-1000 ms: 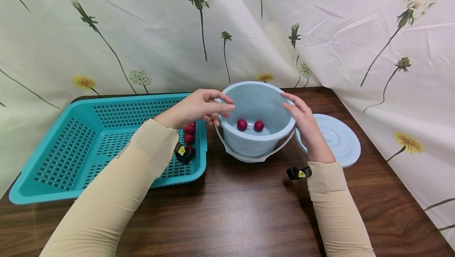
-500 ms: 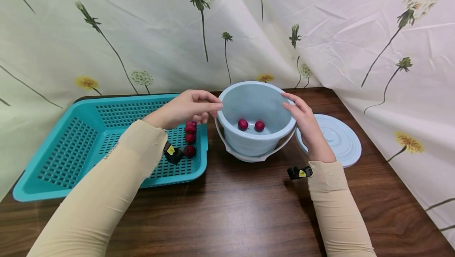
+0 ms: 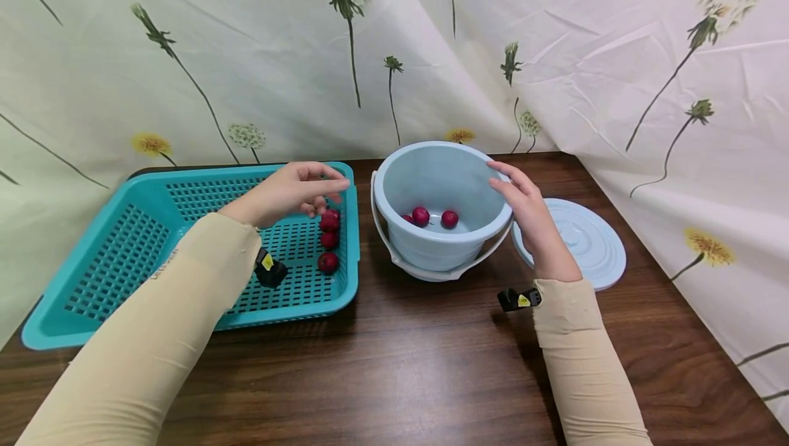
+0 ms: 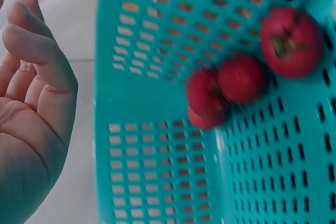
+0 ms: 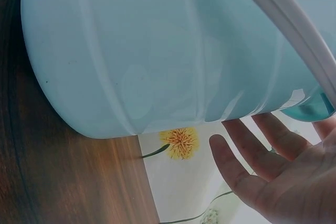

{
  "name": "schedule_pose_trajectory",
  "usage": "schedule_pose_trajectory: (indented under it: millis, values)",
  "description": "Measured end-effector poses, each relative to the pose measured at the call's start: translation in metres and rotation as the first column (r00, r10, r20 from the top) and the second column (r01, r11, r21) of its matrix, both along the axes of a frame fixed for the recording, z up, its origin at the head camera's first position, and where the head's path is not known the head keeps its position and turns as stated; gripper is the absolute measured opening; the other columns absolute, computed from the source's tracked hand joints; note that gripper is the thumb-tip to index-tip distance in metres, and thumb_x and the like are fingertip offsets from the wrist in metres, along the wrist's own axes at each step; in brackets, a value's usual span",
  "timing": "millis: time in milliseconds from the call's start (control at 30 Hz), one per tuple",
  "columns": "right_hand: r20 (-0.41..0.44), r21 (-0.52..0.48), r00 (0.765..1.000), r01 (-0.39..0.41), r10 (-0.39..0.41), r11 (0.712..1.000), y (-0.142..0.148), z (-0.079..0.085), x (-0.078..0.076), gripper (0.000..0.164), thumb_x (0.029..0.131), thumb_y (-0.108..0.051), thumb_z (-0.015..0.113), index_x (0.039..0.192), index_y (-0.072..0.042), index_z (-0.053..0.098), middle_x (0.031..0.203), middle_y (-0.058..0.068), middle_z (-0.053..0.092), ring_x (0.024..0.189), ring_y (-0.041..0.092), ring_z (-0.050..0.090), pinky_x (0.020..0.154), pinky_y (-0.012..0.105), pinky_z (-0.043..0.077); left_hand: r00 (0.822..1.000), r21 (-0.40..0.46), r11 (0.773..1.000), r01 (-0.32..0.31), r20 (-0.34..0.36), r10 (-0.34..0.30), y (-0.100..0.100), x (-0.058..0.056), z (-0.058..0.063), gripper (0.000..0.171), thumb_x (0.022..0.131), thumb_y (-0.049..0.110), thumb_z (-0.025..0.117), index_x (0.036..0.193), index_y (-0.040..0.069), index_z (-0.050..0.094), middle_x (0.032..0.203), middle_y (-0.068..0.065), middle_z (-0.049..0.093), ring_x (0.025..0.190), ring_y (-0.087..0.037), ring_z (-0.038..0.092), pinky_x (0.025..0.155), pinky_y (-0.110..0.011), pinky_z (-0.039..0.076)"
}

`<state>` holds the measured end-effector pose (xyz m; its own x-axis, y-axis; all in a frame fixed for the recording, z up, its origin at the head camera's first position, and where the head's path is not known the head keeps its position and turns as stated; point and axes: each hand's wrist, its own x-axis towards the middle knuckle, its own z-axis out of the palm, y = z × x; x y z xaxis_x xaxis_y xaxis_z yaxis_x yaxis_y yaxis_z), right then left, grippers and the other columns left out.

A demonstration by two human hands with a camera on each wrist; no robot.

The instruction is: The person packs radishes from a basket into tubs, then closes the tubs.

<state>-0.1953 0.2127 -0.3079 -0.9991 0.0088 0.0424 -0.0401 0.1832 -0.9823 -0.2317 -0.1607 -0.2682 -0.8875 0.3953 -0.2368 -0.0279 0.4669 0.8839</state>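
Note:
My left hand (image 3: 290, 189) hovers over the right end of the teal basket (image 3: 354, 227), fingers loosely bent and holding nothing. Below it, several round red radishes (image 3: 329, 263) lie along the basket's right side; the left wrist view shows a radish (image 4: 291, 43) with a stubby greenish stem end. My right hand (image 3: 533, 220) holds the rim of the pale blue bucket (image 3: 431, 251) at its right side. From the right wrist, fingers (image 5: 252, 150) are seen against the outside wall. Inside the bucket are two radishes (image 3: 421, 216) and part of a third by the left wall.
A pale blue lid (image 3: 585, 240) lies on the brown wooden table (image 3: 401, 364), right of the bucket. The bucket's handle (image 3: 425, 273) hangs down in front. A flowered cloth (image 3: 277, 55) stands behind and to the right.
My left hand has moved left from over the bucket's rim to above the basket. A third radish now shows at the bucket's left inside wall. My right hand stays on the rim.

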Motion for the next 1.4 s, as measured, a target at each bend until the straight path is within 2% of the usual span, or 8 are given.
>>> schedule_pose_trajectory:
  millis: [167, 267, 433, 633, 900, 1133, 1400]
  values:
    - [0.001, 0.003, 1.000, 0.000, 0.000, 1.000, 0.000, -0.001, 0.000, 0.049, 0.102, -0.031, 0.051, 0.146, -0.012, 0.046, 0.158, 0.006, 0.035, 0.143, 0.023, 0.032, 0.117, 0.049, 0.027, 1.000, -0.016, 1.000, -0.017, 0.015, 0.018, -0.011, -0.003, -0.008, 0.054, 0.093, 0.048, 0.065, 0.131, 0.011, 0.056, 0.106, -0.006, 0.064, 0.071, -0.016, 0.057, 0.067, -0.031, 0.050]
    - [0.000, 0.004, 1.000, -0.001, 0.001, 1.000, 0.000, -0.001, 0.000, 0.049, 0.102, -0.031, 0.051, 0.146, -0.012, 0.046, 0.158, 0.005, 0.035, 0.142, 0.023, 0.033, 0.117, 0.048, 0.028, 1.000, -0.046, 0.999, -0.012, 0.011, 0.013, -0.017, -0.006, -0.013, 0.056, 0.094, 0.050, 0.063, 0.133, 0.011, 0.054, 0.112, -0.010, 0.062, 0.075, -0.016, 0.059, 0.069, -0.031, 0.052]
    - [-0.007, 0.000, 1.000, -0.002, 0.002, 1.000, 0.000, -0.001, 0.000, 0.048, 0.102, -0.031, 0.051, 0.146, -0.012, 0.047, 0.157, 0.005, 0.036, 0.142, 0.023, 0.033, 0.117, 0.048, 0.028, 1.000, -0.104, 0.994, -0.020, 0.005, 0.020, -0.025, -0.012, -0.024, 0.063, 0.093, 0.055, 0.062, 0.138, 0.012, 0.050, 0.128, -0.017, 0.061, 0.088, -0.023, 0.064, 0.074, -0.032, 0.054]
    - [-0.006, -0.003, 1.000, 0.000, 0.000, 1.000, 0.001, -0.001, 0.000, 0.048, 0.102, -0.031, 0.050, 0.146, -0.013, 0.047, 0.158, 0.005, 0.035, 0.142, 0.023, 0.033, 0.117, 0.049, 0.028, 0.999, -0.166, 0.985, -0.035, 0.011, 0.037, -0.030, -0.016, -0.036, 0.063, 0.093, 0.054, 0.062, 0.139, 0.013, 0.050, 0.133, -0.019, 0.061, 0.102, -0.033, 0.062, 0.078, -0.037, 0.055]
    - [0.000, -0.002, 1.000, -0.001, 0.001, 1.000, 0.000, -0.001, 0.000, 0.049, 0.102, -0.032, 0.050, 0.147, -0.013, 0.046, 0.158, 0.005, 0.034, 0.142, 0.024, 0.032, 0.117, 0.049, 0.027, 0.999, -0.213, 0.977, -0.028, 0.010, 0.031, -0.034, -0.020, -0.052, 0.063, 0.094, 0.053, 0.062, 0.139, 0.011, 0.051, 0.128, -0.018, 0.064, 0.093, -0.027, 0.065, 0.075, -0.037, 0.055]
    - [0.000, -0.007, 1.000, -0.002, 0.002, 1.000, 0.000, -0.001, 0.000, 0.048, 0.102, -0.031, 0.050, 0.147, -0.013, 0.046, 0.158, 0.005, 0.034, 0.142, 0.024, 0.032, 0.116, 0.049, 0.028, 0.999, -0.237, 0.971, -0.014, 0.031, 0.022, -0.036, -0.021, -0.060, 0.060, 0.095, 0.051, 0.061, 0.137, 0.010, 0.050, 0.124, -0.015, 0.067, 0.084, -0.024, 0.064, 0.069, -0.033, 0.053]
    - [0.002, -0.010, 1.000, -0.005, 0.005, 1.000, 0.000, -0.001, 0.001, 0.048, 0.102, -0.031, 0.050, 0.146, -0.013, 0.047, 0.158, 0.005, 0.034, 0.142, 0.024, 0.031, 0.117, 0.050, 0.027, 0.998, -0.262, 0.965, 0.005, 0.063, 0.012, -0.036, -0.020, -0.065, 0.063, 0.095, 0.050, 0.061, 0.139, 0.008, 0.045, 0.131, -0.021, 0.062, 0.085, -0.021, 0.066, 0.067, -0.032, 0.052]
